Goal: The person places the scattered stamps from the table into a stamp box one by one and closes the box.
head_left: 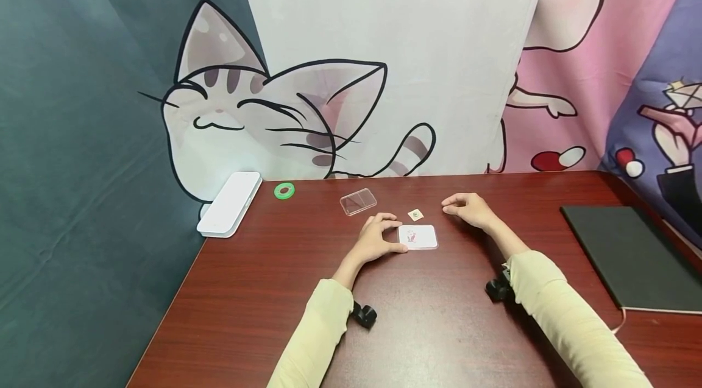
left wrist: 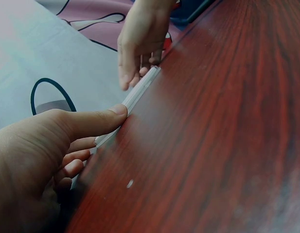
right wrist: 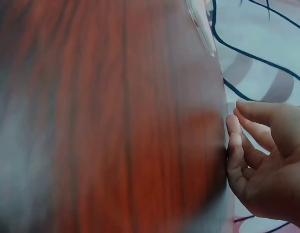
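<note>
A flat, clear-edged rectangular case (head_left: 421, 237) with a white face and a small pink drawing lies on the table. My left hand (head_left: 376, 238) holds its left end, thumb along the near edge and fingers at the far side; the left wrist view shows the thumb (left wrist: 102, 122) against the rim. Just beyond the case is a small cream square (head_left: 415, 215) with a dark mark. To the right of that square, my right hand (head_left: 470, 210) is apart from the case, its fingers loosely bent. I see nothing between the right fingers (right wrist: 232, 125) in the right wrist view.
An empty transparent rectangular piece (head_left: 358, 201) lies behind the left hand. A green ring-shaped roll (head_left: 284, 191) and a white oblong device (head_left: 230, 205) are at the back left. A dark flat panel (head_left: 631, 257) with a cable occupies the right side. Printed curtains hang behind the table.
</note>
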The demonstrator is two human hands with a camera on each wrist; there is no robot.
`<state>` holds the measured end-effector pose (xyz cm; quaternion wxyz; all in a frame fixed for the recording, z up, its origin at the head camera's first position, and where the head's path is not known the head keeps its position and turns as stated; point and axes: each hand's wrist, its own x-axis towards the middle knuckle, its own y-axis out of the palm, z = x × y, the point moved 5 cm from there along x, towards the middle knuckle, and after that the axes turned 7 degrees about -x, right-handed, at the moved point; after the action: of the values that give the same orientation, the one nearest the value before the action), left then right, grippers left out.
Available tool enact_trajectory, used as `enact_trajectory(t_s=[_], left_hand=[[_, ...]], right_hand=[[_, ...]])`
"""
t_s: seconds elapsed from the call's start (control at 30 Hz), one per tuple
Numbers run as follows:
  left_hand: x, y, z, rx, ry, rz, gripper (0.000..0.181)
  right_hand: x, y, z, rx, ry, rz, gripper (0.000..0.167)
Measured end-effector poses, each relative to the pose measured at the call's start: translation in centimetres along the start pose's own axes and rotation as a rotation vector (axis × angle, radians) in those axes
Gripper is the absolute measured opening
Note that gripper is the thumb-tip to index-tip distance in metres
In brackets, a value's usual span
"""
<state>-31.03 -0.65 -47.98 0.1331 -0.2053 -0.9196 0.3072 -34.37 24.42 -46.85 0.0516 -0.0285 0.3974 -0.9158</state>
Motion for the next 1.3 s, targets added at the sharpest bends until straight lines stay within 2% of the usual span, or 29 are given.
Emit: enact_trajectory(t_s=[0.3, 0.63, 0.8, 0.93, 1.3], left_hand=[[0.0, 0.0, 0.2, 0.004, -0.006, 0.004, 0.06], [0.1, -0.1, -0.1, 0.006, 0.001, 0.003, 0.06], [0.0, 0.0, -0.1, 0.0, 0.002, 0.003, 0.06], [0.0, 0.0, 0.1, -0.004, -0.003, 0.006, 0.06], [0.1, 0.1, 0.2, 0.021, 0.007, 0.003, 0.06]], right_hand=[[1.3, 1.9, 2.4, -0.043, -0.06, 0.077, 0.028], [1.7, 2.9, 3.7, -0.085, -0.222, 0.172, 0.036], [1.6, 3.3, 4.0, -0.123, -0.265, 0.19, 0.035], [1.6, 3.6, 4.2, -0.159, -0.266, 0.18, 0.032], [1.8, 3.5, 4.1, -0.202, -0.192, 0.145, 0.023]])
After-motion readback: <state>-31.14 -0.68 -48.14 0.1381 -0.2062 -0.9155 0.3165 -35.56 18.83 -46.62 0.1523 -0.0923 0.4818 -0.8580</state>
